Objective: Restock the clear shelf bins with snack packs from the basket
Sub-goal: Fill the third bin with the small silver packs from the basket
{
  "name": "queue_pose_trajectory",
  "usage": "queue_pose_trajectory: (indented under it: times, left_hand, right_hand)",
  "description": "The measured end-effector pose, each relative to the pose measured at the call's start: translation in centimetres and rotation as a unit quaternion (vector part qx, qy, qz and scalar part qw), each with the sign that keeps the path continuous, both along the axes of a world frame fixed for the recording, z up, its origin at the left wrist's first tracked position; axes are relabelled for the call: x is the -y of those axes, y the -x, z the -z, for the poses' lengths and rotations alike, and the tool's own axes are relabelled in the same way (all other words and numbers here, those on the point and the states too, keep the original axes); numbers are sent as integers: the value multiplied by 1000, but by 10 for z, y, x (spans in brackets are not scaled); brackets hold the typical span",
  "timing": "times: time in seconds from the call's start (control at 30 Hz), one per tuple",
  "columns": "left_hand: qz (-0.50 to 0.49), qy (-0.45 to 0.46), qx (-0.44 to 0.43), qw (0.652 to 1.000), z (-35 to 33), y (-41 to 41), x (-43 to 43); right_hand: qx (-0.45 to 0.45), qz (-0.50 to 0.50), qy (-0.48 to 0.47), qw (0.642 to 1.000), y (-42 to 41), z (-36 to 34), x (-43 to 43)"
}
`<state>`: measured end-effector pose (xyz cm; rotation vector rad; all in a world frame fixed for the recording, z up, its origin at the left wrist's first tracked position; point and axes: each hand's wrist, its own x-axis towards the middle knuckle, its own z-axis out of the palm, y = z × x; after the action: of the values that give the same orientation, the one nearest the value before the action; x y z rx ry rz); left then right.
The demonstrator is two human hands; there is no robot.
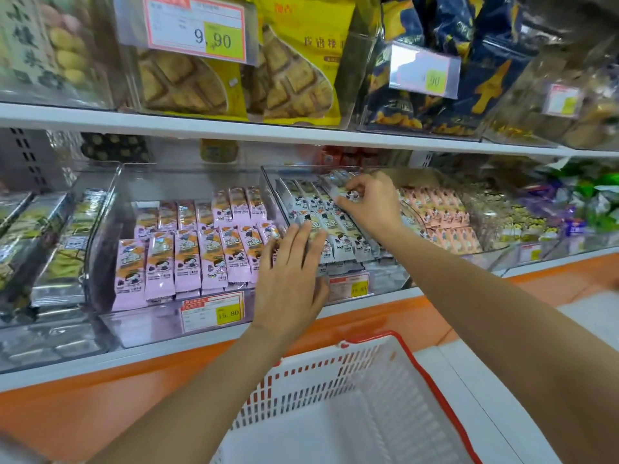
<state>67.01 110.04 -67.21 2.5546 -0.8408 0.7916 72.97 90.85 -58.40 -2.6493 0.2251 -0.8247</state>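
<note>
A clear shelf bin [268, 182] in the middle of the lower shelf holds rows of white snack packs [348, 236]. My right hand [370, 202] reaches into its back part and pinches one white snack pack [338, 185] lying tilted on top of the rows. My left hand [291, 276] lies flat with straight fingers on the front row of white packs and the bin's front wall. The white basket with a red rim [412, 360] stands below, in front of the shelf; I see no packs inside it.
Left of this bin, a clear bin [110, 209] holds pink snack packs [187, 259]. To the right are peach-coloured packs [438, 209] and loose sweets. Price tags [212, 311] hang on the bin fronts. An upper shelf [201, 127] with big bags overhangs closely. An orange ledge [100, 396] runs below.
</note>
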Motion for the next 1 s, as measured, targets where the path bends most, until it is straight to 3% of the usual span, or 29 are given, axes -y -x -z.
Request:
queue_pose_trajectory:
  times: [0.17, 0.3, 0.43, 0.57, 0.73, 0.83, 1.0]
  left_hand:
    - [49, 55, 114, 991, 11, 10, 4]
    - [133, 37, 206, 969, 36, 29, 17]
    - [185, -1, 172, 968, 66, 49, 26]
    - [181, -51, 91, 978, 93, 52, 25]
    - [145, -172, -27, 974, 128, 44, 17]
    - [83, -200, -76, 973, 148, 43, 4]
    - [22, -222, -78, 972, 178, 38, -7]
  right_hand:
    - [41, -104, -84, 990, 36, 0, 4]
    - [69, -206, -124, 968, 85, 17, 7]
    - [105, -233, -132, 958, 129, 52, 10]
    - [84, -245, -202, 945, 153, 83, 16]
    - [-47, -265, -227, 936, 164, 147, 14]
    - [-148, -251, -249, 924, 167, 204, 13]
    - [-349, -270, -199, 875, 178, 295, 4]
